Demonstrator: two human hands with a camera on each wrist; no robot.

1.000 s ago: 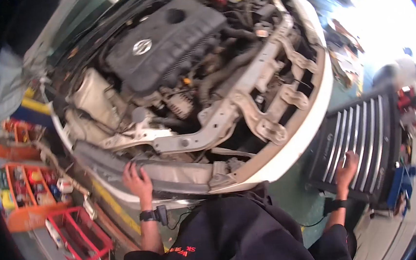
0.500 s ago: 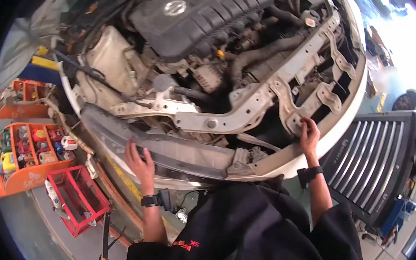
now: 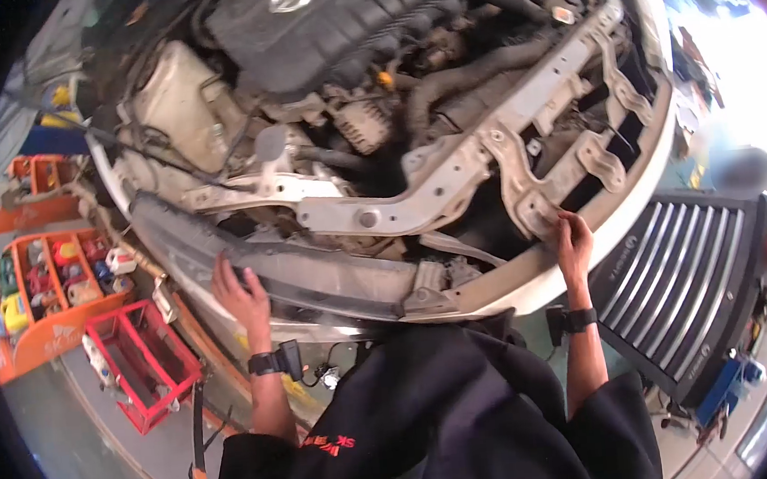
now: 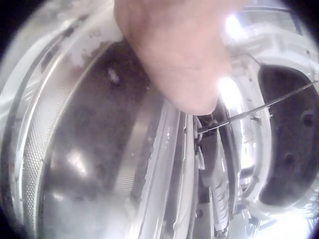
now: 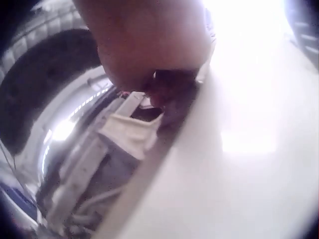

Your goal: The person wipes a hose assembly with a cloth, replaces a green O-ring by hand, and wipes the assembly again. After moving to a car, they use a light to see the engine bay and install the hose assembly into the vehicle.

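Note:
My left hand (image 3: 242,296), fingers spread and fairly straight, rests at the front edge of the long grey headlight (image 3: 332,278). In the left wrist view it lies over the headlight's dark, shiny lens (image 4: 89,129). My right hand (image 3: 575,247) has its fingers bent over the inner edge of the white front bumper (image 3: 514,292), close beside a pale metal bracket (image 3: 536,214). In the right wrist view its fingertips go down behind the bumper's edge (image 5: 249,174) and are partly hidden in shadow.
Ahead lies the open engine bay, with a black engine cover (image 3: 340,27) and a metal crossmember (image 3: 372,213). To the left stand an orange bottle rack (image 3: 54,292) and a red metal frame (image 3: 145,362). A black tool cabinet (image 3: 675,280) is at the right.
My right hand has moved from over the tool cabinet onto the bumper edge and stays there. The left hand stays by the headlight. The head view has shifted.

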